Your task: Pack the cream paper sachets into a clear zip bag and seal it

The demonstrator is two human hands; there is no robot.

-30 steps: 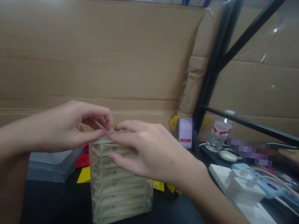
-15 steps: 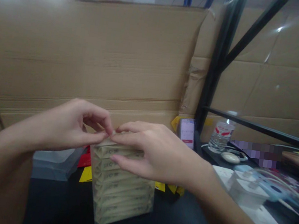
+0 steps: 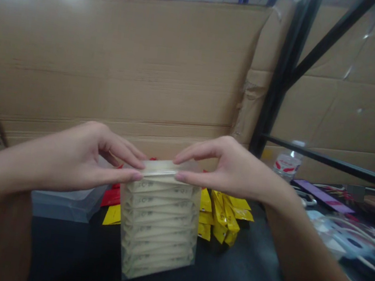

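Observation:
A clear bag (image 3: 162, 229) packed with a stack of pale cream packets stands upright on the black surface, its top flap lying across the stack. My left hand (image 3: 102, 161) has its thumb and fingertips on the top left corner of the bag. My right hand (image 3: 228, 171) touches the top right part, thumb on the front edge and fingers behind it. Both hands appear to pinch the bag's top edge.
Yellow packets (image 3: 226, 214) lie behind the bag on the right, red ones (image 3: 111, 196) on the left beside a translucent box (image 3: 65, 202). A bottle (image 3: 288, 165), cables and a purple-screened device (image 3: 323, 196) are at right. Cardboard (image 3: 131, 68) stands behind.
My right hand has moved right, from the bag's middle to its top right part, uncovering the front and the yellow packets. My left hand stays at the top left. The view has shifted slightly.

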